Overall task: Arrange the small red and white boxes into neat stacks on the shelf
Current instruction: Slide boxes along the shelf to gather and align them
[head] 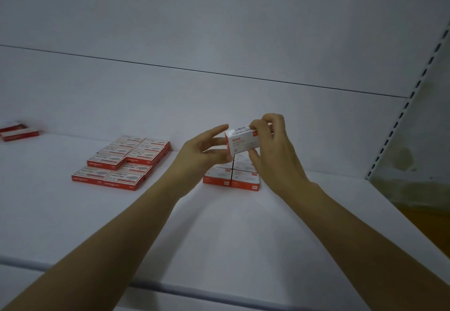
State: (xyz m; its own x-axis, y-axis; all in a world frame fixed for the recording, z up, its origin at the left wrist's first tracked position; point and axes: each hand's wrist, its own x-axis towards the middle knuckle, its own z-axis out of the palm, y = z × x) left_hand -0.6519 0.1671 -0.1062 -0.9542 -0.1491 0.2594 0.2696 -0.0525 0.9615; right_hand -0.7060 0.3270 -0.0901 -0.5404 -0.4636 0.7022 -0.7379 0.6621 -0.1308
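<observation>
A small red and white box is held in the air above the white shelf. My right hand pinches its right end between thumb and fingers. My left hand touches its left end with fingertip and thumb. Directly below, a group of similar boxes lies flat on the shelf, partly hidden by my hands. To the left lies a larger set of flat red and white boxes, in two rows with some stacked.
Two more red and white boxes lie at the far left near the back panel. A perforated metal upright borders the shelf on the right. The shelf's front edge runs below my forearms.
</observation>
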